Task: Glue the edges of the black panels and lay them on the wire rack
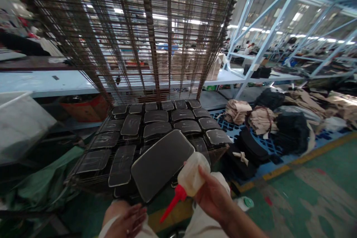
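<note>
My right hand (213, 193) is wrapped round a cloudy plastic squeeze bottle (192, 174), tilted so that its red nozzle (174, 200) points down and to the left. Beneath and beside the bottle lies a large dark rounded-rectangle panel (161, 163) with a pale edge, set slantwise over the smaller pieces. My left hand (131, 219) holds nothing; its fingers are stretched out over my knee, below that panel. Several smaller dark panels (157, 130) with pale edges lie in rows on a wire rack (76, 178) in front of me.
A raised mesh rack section (156, 26) stands behind the panels. To the right, beige fabric bundles (262, 119) and dark pieces lie on a blue pallet (269, 145). A white bin (25, 122) and green cloth (47, 178) are at left. A bottle with a green cap (247, 203) lies near my right forearm.
</note>
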`<act>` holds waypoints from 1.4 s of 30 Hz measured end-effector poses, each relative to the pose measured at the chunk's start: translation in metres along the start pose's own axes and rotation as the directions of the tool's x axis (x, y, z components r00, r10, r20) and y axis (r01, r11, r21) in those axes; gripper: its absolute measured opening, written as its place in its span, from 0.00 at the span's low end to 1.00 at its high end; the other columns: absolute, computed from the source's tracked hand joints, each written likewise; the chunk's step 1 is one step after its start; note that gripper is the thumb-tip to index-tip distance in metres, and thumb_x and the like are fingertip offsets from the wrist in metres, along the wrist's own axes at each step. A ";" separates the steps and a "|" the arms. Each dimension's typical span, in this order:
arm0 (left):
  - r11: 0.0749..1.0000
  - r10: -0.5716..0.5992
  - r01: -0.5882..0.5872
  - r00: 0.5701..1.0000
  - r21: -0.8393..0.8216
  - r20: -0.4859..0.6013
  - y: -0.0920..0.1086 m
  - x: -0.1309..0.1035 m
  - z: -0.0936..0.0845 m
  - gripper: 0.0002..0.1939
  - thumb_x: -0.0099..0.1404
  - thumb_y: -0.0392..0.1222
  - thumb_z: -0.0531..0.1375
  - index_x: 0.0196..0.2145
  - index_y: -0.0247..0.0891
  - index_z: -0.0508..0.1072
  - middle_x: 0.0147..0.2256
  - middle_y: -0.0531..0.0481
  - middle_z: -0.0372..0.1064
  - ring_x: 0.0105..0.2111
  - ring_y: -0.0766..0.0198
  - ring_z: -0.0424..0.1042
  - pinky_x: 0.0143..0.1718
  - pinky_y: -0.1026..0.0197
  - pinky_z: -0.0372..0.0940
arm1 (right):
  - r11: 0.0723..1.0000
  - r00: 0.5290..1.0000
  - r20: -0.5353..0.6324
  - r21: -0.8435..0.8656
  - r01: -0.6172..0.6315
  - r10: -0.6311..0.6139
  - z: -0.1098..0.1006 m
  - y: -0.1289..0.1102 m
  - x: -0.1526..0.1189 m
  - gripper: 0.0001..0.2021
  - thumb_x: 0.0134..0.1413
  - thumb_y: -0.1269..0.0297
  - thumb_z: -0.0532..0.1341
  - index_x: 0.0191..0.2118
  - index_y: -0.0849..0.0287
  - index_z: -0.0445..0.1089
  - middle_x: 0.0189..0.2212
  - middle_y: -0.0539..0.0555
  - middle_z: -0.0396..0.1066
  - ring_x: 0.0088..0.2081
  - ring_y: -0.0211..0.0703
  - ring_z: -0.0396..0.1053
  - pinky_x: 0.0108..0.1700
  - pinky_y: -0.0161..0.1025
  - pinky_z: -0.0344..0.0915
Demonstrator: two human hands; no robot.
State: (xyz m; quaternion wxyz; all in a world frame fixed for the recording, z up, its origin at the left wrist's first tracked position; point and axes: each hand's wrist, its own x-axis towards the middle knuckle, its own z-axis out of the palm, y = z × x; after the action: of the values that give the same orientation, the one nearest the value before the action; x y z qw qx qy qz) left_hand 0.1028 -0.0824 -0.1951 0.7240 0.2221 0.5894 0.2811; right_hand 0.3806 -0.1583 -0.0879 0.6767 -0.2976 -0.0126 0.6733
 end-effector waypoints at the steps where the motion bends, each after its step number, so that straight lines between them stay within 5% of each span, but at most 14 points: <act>1: 0.997 0.056 -0.053 0.996 0.051 -0.074 0.013 0.003 -0.013 0.21 0.42 0.44 0.76 0.34 0.36 0.79 0.39 0.34 0.82 0.56 0.31 0.70 0.60 0.37 0.61 | 0.999 1.000 0.017 -0.046 -0.023 0.023 -0.002 -0.009 -0.001 0.23 0.46 0.57 0.76 0.46 0.65 0.77 0.40 0.59 0.81 0.40 0.48 0.79 0.45 0.40 0.75; 3: 0.972 0.214 -0.206 0.975 0.109 -0.059 0.048 0.002 -0.025 0.23 0.46 0.53 0.74 0.37 0.36 0.80 0.42 0.35 0.81 0.58 0.33 0.68 0.63 0.37 0.57 | 0.987 0.995 0.062 -0.145 -0.072 0.082 -0.002 -0.023 -0.002 0.23 0.48 0.57 0.75 0.47 0.65 0.77 0.40 0.60 0.81 0.39 0.47 0.79 0.44 0.40 0.75; 5: 0.939 0.278 -0.297 0.953 0.174 0.123 0.087 -0.010 -0.016 0.26 0.52 0.60 0.69 0.42 0.38 0.80 0.50 0.36 0.79 0.61 0.39 0.66 0.65 0.40 0.55 | 0.964 0.985 0.104 -0.243 -0.111 0.139 0.001 -0.033 -0.001 0.25 0.48 0.56 0.75 0.49 0.66 0.76 0.41 0.60 0.81 0.39 0.47 0.79 0.45 0.41 0.75; 8: 0.876 0.184 -0.342 0.888 0.339 0.421 0.132 -0.037 0.023 0.25 0.58 0.56 0.67 0.48 0.38 0.79 0.53 0.38 0.77 0.57 0.42 0.70 0.63 0.42 0.58 | 0.915 0.972 0.142 -0.384 -0.122 0.189 0.011 -0.037 0.001 0.26 0.47 0.55 0.75 0.49 0.66 0.76 0.40 0.60 0.80 0.38 0.46 0.78 0.45 0.40 0.75; 10: 0.863 0.086 -0.353 0.807 0.360 0.584 0.146 -0.049 0.050 0.22 0.60 0.49 0.68 0.50 0.37 0.78 0.53 0.38 0.77 0.54 0.44 0.73 0.59 0.43 0.63 | 0.884 0.967 0.160 -0.455 -0.108 0.200 0.017 -0.036 0.002 0.27 0.46 0.53 0.75 0.49 0.66 0.76 0.39 0.60 0.80 0.37 0.44 0.78 0.44 0.39 0.74; 13: 0.894 0.061 -0.329 0.761 0.304 0.645 0.147 -0.053 0.073 0.19 0.58 0.38 0.69 0.48 0.38 0.78 0.49 0.41 0.80 0.49 0.47 0.77 0.54 0.47 0.67 | 0.856 0.968 0.168 -0.512 -0.075 0.186 0.024 -0.039 -0.001 0.27 0.46 0.51 0.74 0.48 0.66 0.77 0.39 0.60 0.79 0.37 0.45 0.78 0.45 0.39 0.74; 18: 0.923 0.065 -0.285 0.779 0.260 0.624 0.144 -0.050 0.066 0.18 0.59 0.36 0.68 0.48 0.40 0.79 0.46 0.44 0.81 0.45 0.49 0.79 0.50 0.50 0.70 | 0.856 0.983 0.179 -0.500 0.132 -0.047 0.037 -0.071 -0.011 0.23 0.49 0.50 0.73 0.46 0.61 0.78 0.40 0.59 0.80 0.37 0.46 0.77 0.41 0.40 0.75; 22: 0.904 -0.016 -0.258 0.776 0.341 0.630 0.151 -0.058 0.056 0.18 0.59 0.38 0.69 0.48 0.40 0.79 0.47 0.45 0.81 0.47 0.48 0.78 0.51 0.51 0.70 | 0.752 0.911 0.261 -0.516 0.410 -0.318 0.054 -0.104 -0.016 0.19 0.50 0.51 0.72 0.44 0.57 0.79 0.39 0.57 0.80 0.37 0.49 0.78 0.37 0.39 0.76; 25: 0.884 -0.063 -0.257 0.764 0.392 0.642 0.154 -0.061 0.050 0.19 0.60 0.38 0.67 0.50 0.42 0.78 0.46 0.49 0.81 0.47 0.48 0.78 0.49 0.51 0.71 | 0.674 0.855 0.328 -0.527 0.518 -0.401 0.063 -0.116 -0.016 0.19 0.49 0.54 0.74 0.46 0.55 0.78 0.41 0.56 0.80 0.42 0.53 0.77 0.44 0.45 0.75; 32: 0.857 -0.093 -0.268 0.760 0.440 0.644 0.152 -0.054 0.040 0.23 0.60 0.38 0.67 0.53 0.45 0.77 0.46 0.51 0.81 0.44 0.49 0.79 0.48 0.51 0.72 | 0.614 0.832 0.390 -0.562 0.555 -0.395 0.070 -0.113 -0.014 0.19 0.48 0.55 0.74 0.46 0.55 0.78 0.43 0.57 0.79 0.51 0.58 0.74 0.54 0.52 0.70; 42: 0.907 -0.090 -0.201 0.766 0.370 0.636 0.153 -0.061 0.048 0.19 0.56 0.39 0.70 0.47 0.43 0.80 0.46 0.47 0.81 0.44 0.46 0.79 0.49 0.47 0.72 | 0.685 0.828 0.225 -0.474 0.554 -0.514 0.053 -0.100 -0.011 0.17 0.50 0.55 0.72 0.44 0.57 0.77 0.43 0.58 0.80 0.48 0.59 0.76 0.52 0.54 0.73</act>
State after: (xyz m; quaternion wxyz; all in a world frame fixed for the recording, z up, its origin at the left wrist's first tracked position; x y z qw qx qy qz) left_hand 0.1182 -0.0088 -0.0409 0.8074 0.4714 0.3461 0.0776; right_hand 0.4475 -0.1401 0.0019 0.7357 -0.4271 -0.3050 0.4283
